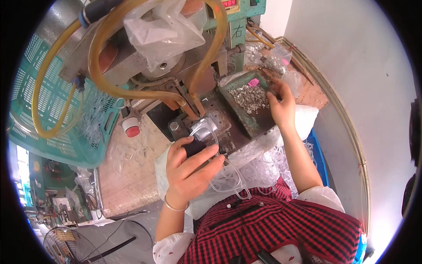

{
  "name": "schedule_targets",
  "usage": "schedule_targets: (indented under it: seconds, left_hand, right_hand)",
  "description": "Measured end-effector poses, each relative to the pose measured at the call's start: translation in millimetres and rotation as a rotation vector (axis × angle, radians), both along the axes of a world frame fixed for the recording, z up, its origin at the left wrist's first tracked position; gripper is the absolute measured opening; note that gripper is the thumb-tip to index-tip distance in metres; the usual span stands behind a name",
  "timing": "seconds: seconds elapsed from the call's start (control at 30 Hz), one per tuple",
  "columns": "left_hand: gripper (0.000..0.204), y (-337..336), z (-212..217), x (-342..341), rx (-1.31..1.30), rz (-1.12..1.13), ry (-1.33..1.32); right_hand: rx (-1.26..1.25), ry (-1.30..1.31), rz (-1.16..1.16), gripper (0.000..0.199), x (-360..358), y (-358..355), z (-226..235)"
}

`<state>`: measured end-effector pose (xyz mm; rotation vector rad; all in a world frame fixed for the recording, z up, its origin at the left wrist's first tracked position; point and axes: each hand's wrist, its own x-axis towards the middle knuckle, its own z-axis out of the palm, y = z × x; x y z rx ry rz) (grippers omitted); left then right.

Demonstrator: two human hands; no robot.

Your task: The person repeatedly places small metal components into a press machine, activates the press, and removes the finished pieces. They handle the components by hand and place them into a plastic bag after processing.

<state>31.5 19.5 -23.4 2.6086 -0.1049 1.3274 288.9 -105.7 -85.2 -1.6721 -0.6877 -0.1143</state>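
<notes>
My left hand point(187, 171) is bent around a thin clear plastic tube point(216, 137), gripping it in front of the press. One end of the tube reaches a small shiny metal block point(205, 127) under the press head. More tube loops point(235, 178) hang below my fingers toward my lap. My right hand point(283, 103) is at the right rim of a worn green metal tray point(256, 127), thumb and fingers apart. Small silvery metal pieces point(250, 97) are heaped in the tray, with a pink scrap point(253, 82) among them.
Amber hoses point(94, 57) loop down from the press point(160, 66). A teal basket point(57, 136) stands left, near a red button point(132, 130) on the wooden table point(127, 180). Plastic bags point(277, 57) lie beyond the tray. A fan point(72, 244) stands lower left; a wall point(351, 88) rises right.
</notes>
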Motion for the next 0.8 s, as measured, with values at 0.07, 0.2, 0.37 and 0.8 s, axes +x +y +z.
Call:
schedule_targets:
  seconds: [0.07,0.2,0.37,0.8]
  left_hand:
    - [0.025,-1.2,0.5,-2.8,-0.025,-0.02,0.039]
    - [0.024,-0.2,0.2,-5.0,-0.042,-0.025,0.075]
    - [0.028,-13.8,-9.4,-16.0,-0.133,0.039,0.117]
    - [0.028,82.5,29.0,-100.3,0.104,0.857,0.027]
  right_hand:
    - [-0.128,-0.016,-0.014,0.034,-7.2,-13.9,-15.1]
    - [-0.429,-0.343,0.016,0.012,-16.7,-18.7,-14.1]
    - [-0.552,-0.408,-0.104,0.012,-24.8,-8.0,-22.7]
    - [-0.229,-0.28,-0.071,0.015,-28.3,-5.4,-8.6]
